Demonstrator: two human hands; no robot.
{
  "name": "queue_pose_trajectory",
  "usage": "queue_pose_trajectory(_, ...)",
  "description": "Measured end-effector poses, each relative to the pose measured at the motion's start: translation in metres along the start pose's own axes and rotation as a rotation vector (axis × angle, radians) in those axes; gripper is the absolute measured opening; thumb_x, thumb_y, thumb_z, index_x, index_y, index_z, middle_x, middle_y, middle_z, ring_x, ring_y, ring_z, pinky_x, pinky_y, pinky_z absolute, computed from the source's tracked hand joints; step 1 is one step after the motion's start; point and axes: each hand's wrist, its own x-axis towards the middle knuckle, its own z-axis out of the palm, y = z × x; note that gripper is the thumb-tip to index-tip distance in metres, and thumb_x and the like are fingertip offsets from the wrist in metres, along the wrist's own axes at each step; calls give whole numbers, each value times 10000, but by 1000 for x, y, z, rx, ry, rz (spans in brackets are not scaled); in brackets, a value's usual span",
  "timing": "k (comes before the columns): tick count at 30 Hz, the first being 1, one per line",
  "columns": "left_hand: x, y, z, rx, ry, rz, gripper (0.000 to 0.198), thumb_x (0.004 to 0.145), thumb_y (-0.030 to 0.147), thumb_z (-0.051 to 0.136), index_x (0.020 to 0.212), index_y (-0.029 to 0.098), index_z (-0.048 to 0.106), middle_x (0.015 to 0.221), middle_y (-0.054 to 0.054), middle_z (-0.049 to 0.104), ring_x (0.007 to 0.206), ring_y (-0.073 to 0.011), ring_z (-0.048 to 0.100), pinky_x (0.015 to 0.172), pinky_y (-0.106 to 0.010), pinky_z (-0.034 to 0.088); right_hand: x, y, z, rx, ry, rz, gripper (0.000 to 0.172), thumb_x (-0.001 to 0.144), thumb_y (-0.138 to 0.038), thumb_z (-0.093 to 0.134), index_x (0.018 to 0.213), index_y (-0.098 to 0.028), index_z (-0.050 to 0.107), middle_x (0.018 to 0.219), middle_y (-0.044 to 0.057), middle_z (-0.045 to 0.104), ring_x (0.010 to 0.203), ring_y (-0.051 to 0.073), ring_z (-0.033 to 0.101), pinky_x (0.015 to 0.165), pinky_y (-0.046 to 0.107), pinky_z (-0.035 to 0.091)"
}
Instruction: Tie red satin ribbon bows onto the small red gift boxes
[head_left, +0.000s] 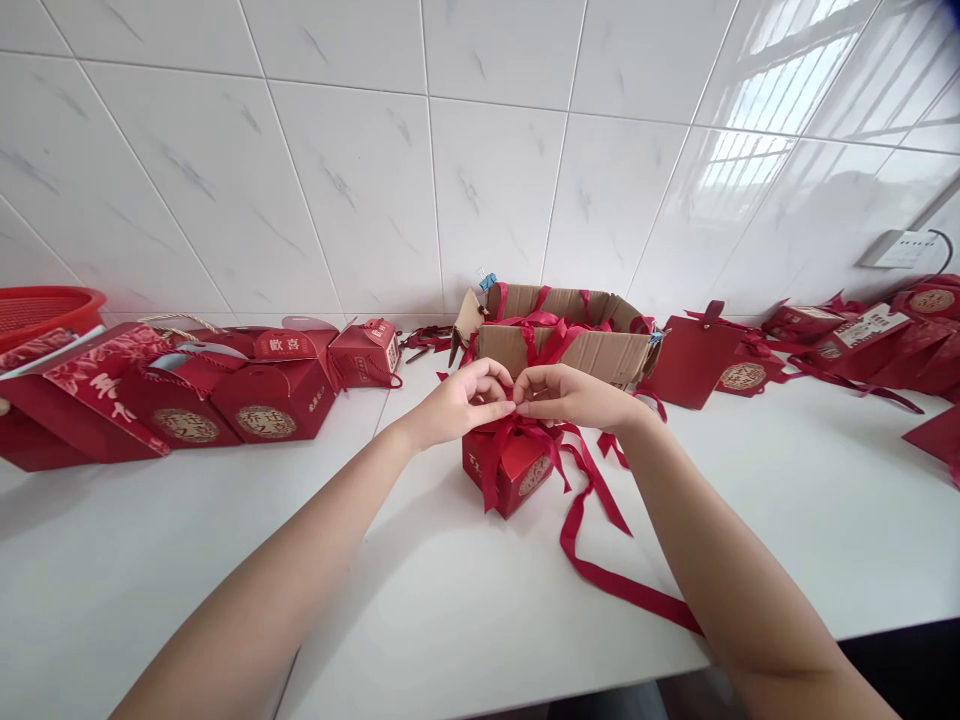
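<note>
A small red box (506, 468) with a gold round emblem stands on the white table (420, 600). Dark red ribbon (491, 462) is on its top, with ends hanging down its sides. My left hand (463, 402) and my right hand (564, 394) meet just above the box, fingertips pinched on the ribbon there. The exact spot they hold is partly hidden by the fingers. A long loose ribbon (626, 588) lies on the table to the right and passes beneath my right forearm.
Behind the hands is an open cardboard box (592, 355) with ribbons over its edge. Red gift boxes (277, 400) and a red basket (45, 305) stand left. More red boxes (862, 345) and a red bag (690, 360) are at right. A tiled wall (495, 190) rises behind.
</note>
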Motion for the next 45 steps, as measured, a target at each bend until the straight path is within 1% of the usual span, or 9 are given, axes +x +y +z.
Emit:
queue_pose_trajectory(3, 0, -1, -3, -120, -28, -41, 260, 799, 300, 628, 993, 204, 483, 841, 5, 597, 793, -122, 527, 732, -268, 403, 0, 0, 0, -2, 3, 2, 162, 816, -301, 583, 889, -157, 565, 752, -12, 527, 612, 78, 456, 561, 222, 373)
queue_pose_trajectory(8, -1, -3, -8, -219, -117, -102, 285, 779, 206, 621, 1038, 201, 502, 824, 18, 566, 767, -107, 516, 733, -259, 388, 1, 0, 0, 13, -14, 16, 170, 818, -310, 593, 889, -158, 565, 739, -19, 526, 596, 72, 448, 556, 220, 363)
queue_pose_trajectory(11, -1, -6, -8, -246, -119, -87, 338, 737, 145, 620, 1045, 209, 497, 850, 18, 570, 708, -92, 494, 684, -247, 376, 1, -1, 1, 29, -18, 26, 171, 815, -307, 600, 879, -153, 564, 733, -20, 523, 597, 69, 431, 552, 216, 353)
queue_pose_trajectory(15, 1, -8, -7, -258, -114, -110, 340, 717, 113, 579, 1033, 209, 500, 874, 4, 590, 744, -109, 520, 680, -251, 378, 1, -1, 2, 21, -23, 51, 223, 808, -357, 612, 881, -150, 577, 705, -27, 514, 588, 70, 423, 530, 216, 332)
queue_pose_trajectory(22, 1, -11, -11, -265, -117, -120, 296, 757, 208, 623, 1036, 208, 526, 869, 6, 576, 797, -117, 526, 747, -262, 375, 1, -3, 2, 5, -18, 51, 278, 778, -404, 638, 889, -154, 595, 729, -21, 538, 599, 73, 435, 541, 225, 339)
queue_pose_trajectory(27, 2, -13, -12, -199, -92, -157, 263, 775, 182, 581, 1031, 214, 532, 807, 30, 537, 771, -106, 498, 739, -261, 358, 1, -2, 1, 19, -23, 24, 276, 788, -404, 631, 883, -150, 582, 716, -20, 519, 596, 73, 420, 541, 222, 337)
queue_pose_trajectory(35, 2, -11, -8, -99, -60, -159, 279, 782, 345, 634, 979, 197, 504, 783, 23, 543, 727, -118, 502, 678, -262, 372, 2, 0, 1, -2, -8, 51, 282, 799, -418, 599, 896, -153, 600, 669, -32, 486, 552, 68, 380, 491, 216, 294)
queue_pose_trajectory(40, 2, -14, -9, -82, -69, -158, 253, 804, 313, 597, 1005, 209, 483, 777, 25, 547, 714, -118, 509, 676, -265, 385, 3, 0, 3, -73, 4, 46, 214, 796, -346, 602, 886, -153, 630, 667, -33, 515, 538, 61, 383, 501, 218, 301)
queue_pose_trajectory(45, 2, -14, -8, -72, -30, -172, 319, 802, 266, 582, 1063, 231, 401, 735, 50, 525, 695, -118, 506, 676, -267, 389, 4, 1, 4, -78, -20, 32, 203, 801, -332, 591, 865, -147, 642, 672, -26, 538, 535, 60, 384, 500, 219, 294)
